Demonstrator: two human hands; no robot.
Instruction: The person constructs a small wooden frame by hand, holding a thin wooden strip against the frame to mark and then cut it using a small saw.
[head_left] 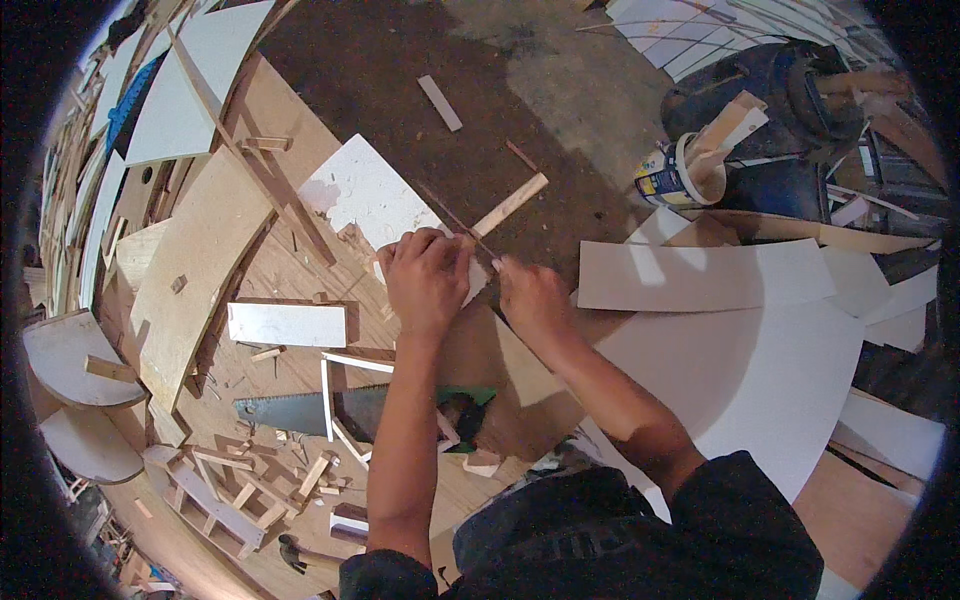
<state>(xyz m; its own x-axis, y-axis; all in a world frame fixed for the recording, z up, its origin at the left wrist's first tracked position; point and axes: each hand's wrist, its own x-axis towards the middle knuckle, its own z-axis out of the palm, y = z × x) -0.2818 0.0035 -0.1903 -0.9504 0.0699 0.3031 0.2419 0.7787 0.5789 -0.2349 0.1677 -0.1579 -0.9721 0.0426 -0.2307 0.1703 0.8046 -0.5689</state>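
Observation:
A pale wooden stick (pixel 512 204) juts out over the dark floor. My left hand (pixel 425 278) is closed on its near end, fingers curled, and rests on a white board (pixel 378 195) with a ragged, peeled patch. Close on its right, my right hand (pixel 535 300) is closed, its fingertips pinching the near end of a thin dark strip (pixel 458 222). That strip crosses the stick beside my left fingers; its exact kind is too small to tell. The left hand covers part of the board and the stick's end.
A handsaw (pixel 285 411) lies under my left forearm, near a small white-edged frame (pixel 328 400). Several wood offcuts and a hammer (pixel 292 553) are at lower left. White sheets (pixel 700 275) spread on the right below a bucket (pixel 680 172) holding wood pieces. A white block (pixel 287 325) lies left.

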